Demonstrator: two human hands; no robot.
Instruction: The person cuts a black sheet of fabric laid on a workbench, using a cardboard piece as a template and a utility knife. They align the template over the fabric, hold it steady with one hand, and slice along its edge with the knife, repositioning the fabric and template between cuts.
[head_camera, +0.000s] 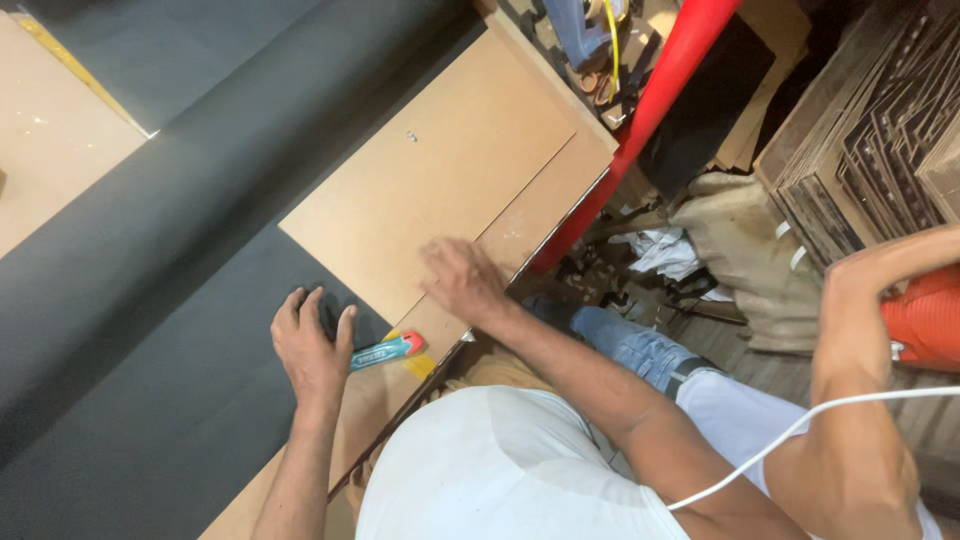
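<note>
White shirt fabric (500, 460) filled the bottom of the view. Left hand (312, 345) lay flat on dark sheet material (150, 300) over the desk (560, 190), fingers spread, holding nothing. Just beside it lay a teal and red utility knife (388, 350). Right hand (462, 280) pressed flat, fingers blurred but open, on a brown board (430, 180).

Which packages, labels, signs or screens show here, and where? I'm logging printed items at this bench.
Label on the utility knife: a narrow pale strip along its teal body with red tip, lying on the brown board beside the left hand.
Corrugated cardboard stacks: far right, brown, edges showing.
No signs or screens.
</note>
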